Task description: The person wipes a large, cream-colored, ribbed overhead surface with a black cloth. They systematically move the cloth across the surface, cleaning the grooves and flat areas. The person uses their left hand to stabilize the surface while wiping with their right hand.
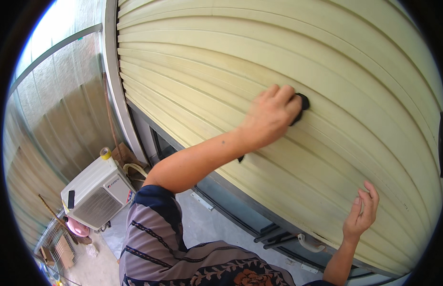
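A pale yellow slatted roller shutter fills most of the view in front of me. My left hand, slightly blurred, is curled around a small black object against the slats. Most of that object is hidden by my fingers, so I cannot tell exactly what it is. Lower down and to the right, my right hand holds nothing, its fingers loosely bent and apart. It is close to the shutter's surface; contact is not clear. A white pull handle is fixed near the shutter's bottom edge, below and left of that hand.
On the left stands a Gree air-conditioner outdoor unit with a yellow tape roll and a phone on it. Beside it are a pink container and a wire rack. A wooden pole leans near the shutter's side rail.
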